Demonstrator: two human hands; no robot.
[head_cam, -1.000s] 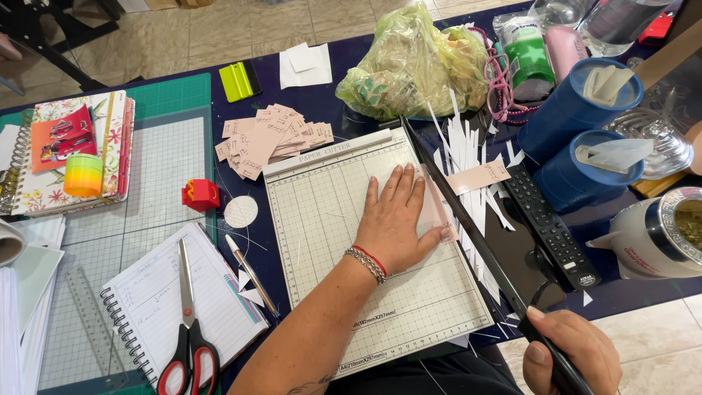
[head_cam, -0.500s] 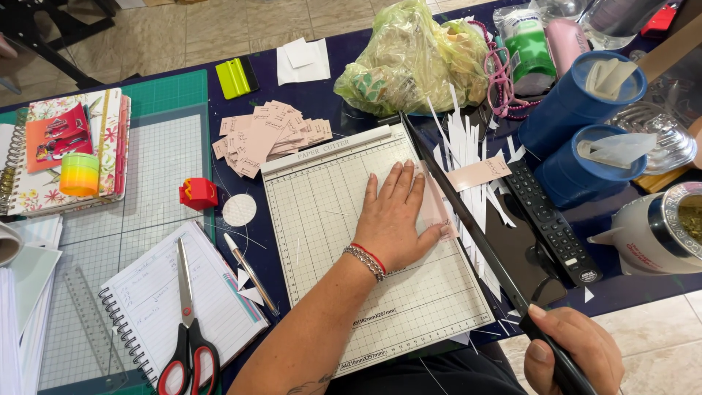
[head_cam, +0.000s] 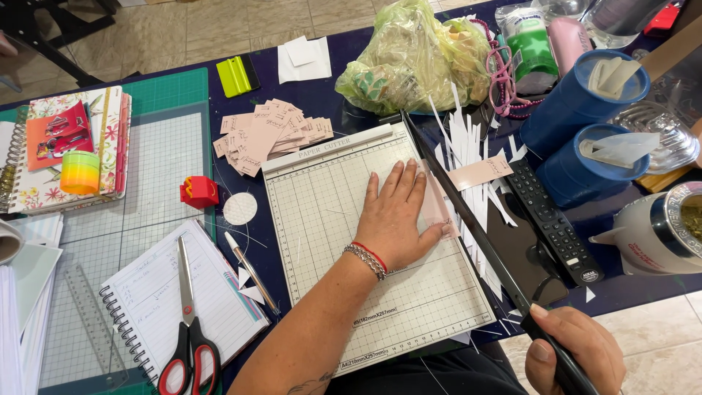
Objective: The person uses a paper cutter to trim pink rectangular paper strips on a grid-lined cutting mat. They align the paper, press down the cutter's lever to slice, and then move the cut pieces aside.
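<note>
At the centre of the frame, the left hand [head_cam: 398, 216] lies flat with fingers spread on the gridded board of a paper cutter [head_cam: 365, 249], pinning a pink paper piece [head_cam: 436, 208] against the board's right edge. Lower right, the right hand [head_cam: 578, 358] is wrapped tight around the black handle of the cutter's blade arm [head_cam: 468, 219], which runs diagonally from the board's upper right corner down to that fist, lifted clear of the board. Just right of the blade arm lie white paper strips [head_cam: 468, 146], another pink slip [head_cam: 479, 173] and a black remote control [head_cam: 553, 223]. Above and left of the board sits a heap of pink cut tags [head_cam: 267, 134]. Lower left, red-handled scissors [head_cam: 188, 329] rest on a spiral notebook [head_cam: 175, 300], with a pen [head_cam: 251, 272] just beside it. Two blue tubes [head_cam: 578, 139] stand at the upper right.
</note>
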